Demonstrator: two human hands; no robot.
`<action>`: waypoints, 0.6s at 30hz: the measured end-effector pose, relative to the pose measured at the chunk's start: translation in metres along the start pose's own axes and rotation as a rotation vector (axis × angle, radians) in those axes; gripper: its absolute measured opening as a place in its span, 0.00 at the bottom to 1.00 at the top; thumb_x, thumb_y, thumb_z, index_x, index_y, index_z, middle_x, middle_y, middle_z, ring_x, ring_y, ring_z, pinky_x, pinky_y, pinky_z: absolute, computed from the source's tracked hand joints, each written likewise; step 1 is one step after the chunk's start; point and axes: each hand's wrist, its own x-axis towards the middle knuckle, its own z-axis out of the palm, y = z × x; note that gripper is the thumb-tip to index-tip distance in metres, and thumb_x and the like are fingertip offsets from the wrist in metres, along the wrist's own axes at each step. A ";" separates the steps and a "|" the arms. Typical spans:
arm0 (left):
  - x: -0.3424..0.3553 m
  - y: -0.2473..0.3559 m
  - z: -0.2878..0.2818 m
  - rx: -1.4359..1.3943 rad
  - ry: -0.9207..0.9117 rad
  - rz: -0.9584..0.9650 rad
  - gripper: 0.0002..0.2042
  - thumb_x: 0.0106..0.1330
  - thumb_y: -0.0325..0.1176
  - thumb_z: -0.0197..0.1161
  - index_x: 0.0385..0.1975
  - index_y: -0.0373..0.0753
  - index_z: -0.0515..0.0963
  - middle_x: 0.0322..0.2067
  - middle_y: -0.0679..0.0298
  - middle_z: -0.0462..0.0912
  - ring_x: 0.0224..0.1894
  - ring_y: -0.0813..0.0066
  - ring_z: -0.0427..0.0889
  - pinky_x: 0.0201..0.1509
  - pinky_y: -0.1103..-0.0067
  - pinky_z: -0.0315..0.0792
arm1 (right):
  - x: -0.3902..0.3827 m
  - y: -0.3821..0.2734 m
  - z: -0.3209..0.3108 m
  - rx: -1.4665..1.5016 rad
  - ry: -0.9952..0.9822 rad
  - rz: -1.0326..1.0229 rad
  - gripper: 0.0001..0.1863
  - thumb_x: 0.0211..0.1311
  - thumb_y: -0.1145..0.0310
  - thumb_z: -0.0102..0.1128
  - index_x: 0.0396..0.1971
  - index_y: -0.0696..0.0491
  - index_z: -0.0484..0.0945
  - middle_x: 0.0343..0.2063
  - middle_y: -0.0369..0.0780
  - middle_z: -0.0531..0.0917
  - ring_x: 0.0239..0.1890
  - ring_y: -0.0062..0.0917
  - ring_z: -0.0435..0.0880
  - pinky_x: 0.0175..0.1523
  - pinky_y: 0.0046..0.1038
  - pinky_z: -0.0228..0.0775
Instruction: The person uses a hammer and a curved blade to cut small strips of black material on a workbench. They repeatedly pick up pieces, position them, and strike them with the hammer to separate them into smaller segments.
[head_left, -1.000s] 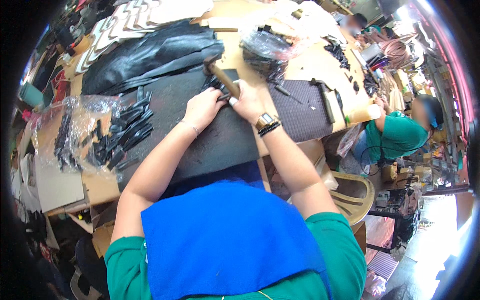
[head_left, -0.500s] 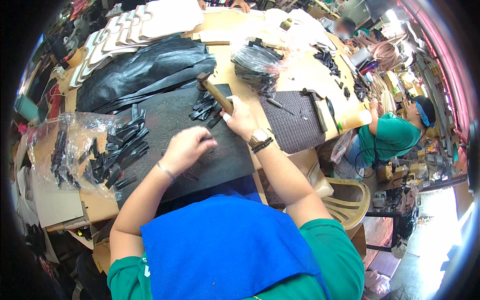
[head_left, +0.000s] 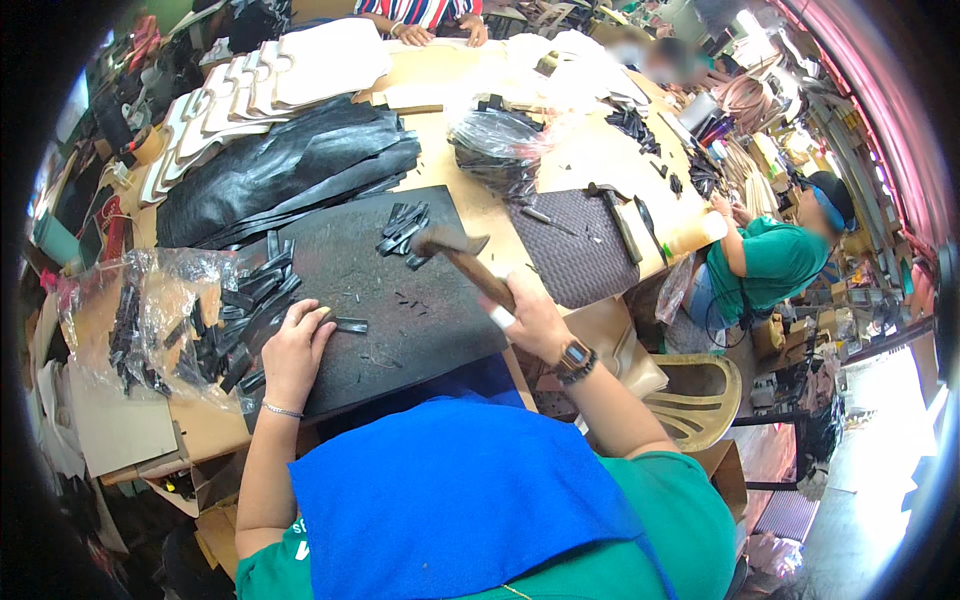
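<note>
My right hand point(head_left: 532, 315) is wrapped around the wooden handle of a hammer point(head_left: 476, 270), whose slightly blurred head hangs over the black work mat point(head_left: 420, 345). Down on that mat, my left hand point(head_left: 293, 345) is closed on a short black strip point(head_left: 351, 325), which sticks out to the right past the fingertips. Just left of this hand lies a heap of black strips point(head_left: 262, 288). A smaller bunch of black strips point(head_left: 403, 226) rests near the mat's far edge, beyond the hammer head. Small black scraps are scattered across the mat.
Black leather-like sheets point(head_left: 290, 165) and stacked white cut pieces point(head_left: 330, 65) lie behind the mat. Clear plastic bags sit at the left point(head_left: 100, 300) and far middle point(head_left: 497, 150). Another hammer point(head_left: 612, 220) lies on a quilted pad point(head_left: 575, 270). Co-workers point(head_left: 775, 260) are right and across.
My left hand has moved down and left, and a strip now shows in its fingers. My right hand has moved right and down with the hammer, whose head now points toward the left.
</note>
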 end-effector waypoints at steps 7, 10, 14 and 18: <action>0.006 -0.005 -0.005 -0.173 0.033 -0.119 0.12 0.62 0.38 0.67 0.36 0.37 0.78 0.32 0.57 0.83 0.36 0.56 0.84 0.37 0.70 0.75 | -0.050 -0.041 -0.015 -0.097 -0.233 0.142 0.19 0.65 0.58 0.60 0.47 0.56 0.72 0.33 0.52 0.81 0.36 0.50 0.82 0.42 0.45 0.75; 0.023 -0.004 -0.005 -0.326 0.034 -0.180 0.13 0.62 0.39 0.68 0.37 0.35 0.79 0.31 0.55 0.85 0.34 0.58 0.85 0.39 0.72 0.75 | -0.052 -0.053 -0.006 0.116 -0.374 0.130 0.21 0.66 0.57 0.59 0.52 0.53 0.70 0.35 0.51 0.82 0.38 0.49 0.83 0.42 0.44 0.75; 0.048 0.015 0.003 -0.370 -0.074 -0.112 0.14 0.61 0.39 0.69 0.37 0.35 0.80 0.32 0.54 0.85 0.34 0.59 0.85 0.40 0.72 0.75 | -0.054 -0.056 -0.001 0.293 -0.490 0.021 0.21 0.66 0.57 0.60 0.53 0.52 0.71 0.35 0.50 0.83 0.39 0.47 0.84 0.44 0.41 0.75; 0.056 0.039 0.026 -0.339 -0.273 -0.083 0.14 0.60 0.42 0.69 0.38 0.40 0.81 0.32 0.54 0.85 0.38 0.55 0.85 0.41 0.69 0.75 | -0.056 -0.056 -0.012 0.363 -0.447 0.039 0.23 0.66 0.58 0.61 0.54 0.53 0.71 0.33 0.50 0.83 0.38 0.44 0.84 0.44 0.39 0.75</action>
